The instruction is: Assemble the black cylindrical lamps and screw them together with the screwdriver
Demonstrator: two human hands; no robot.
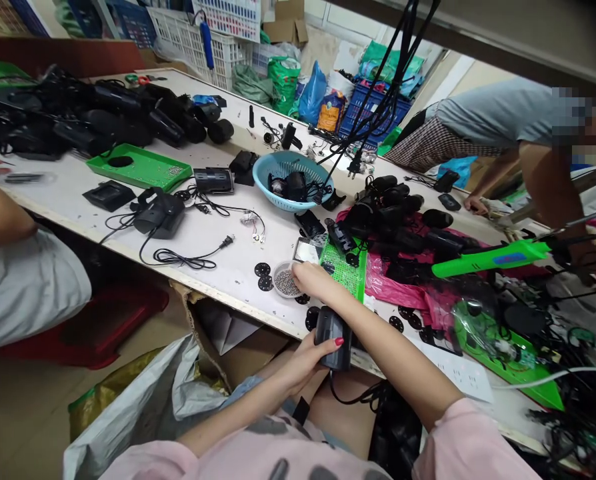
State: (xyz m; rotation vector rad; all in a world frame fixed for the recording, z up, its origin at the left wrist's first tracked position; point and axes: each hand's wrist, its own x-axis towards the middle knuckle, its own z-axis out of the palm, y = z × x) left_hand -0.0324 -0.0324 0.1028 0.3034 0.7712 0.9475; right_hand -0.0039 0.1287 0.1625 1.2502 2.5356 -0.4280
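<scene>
- Left hand (305, 360) grips a black plastic housing (332, 339) below the table edge (238, 303).
- Right hand (314, 279), fingers curled together, reaches into a small screw dish (284, 281) on the table.

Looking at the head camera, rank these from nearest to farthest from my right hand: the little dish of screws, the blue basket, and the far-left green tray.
1. Dish of screws, at the fingertips of the right hand, just left of it.
2. Blue basket, farther back, mid-table.
3. Far-left green tray, well off to the back left.
</scene>
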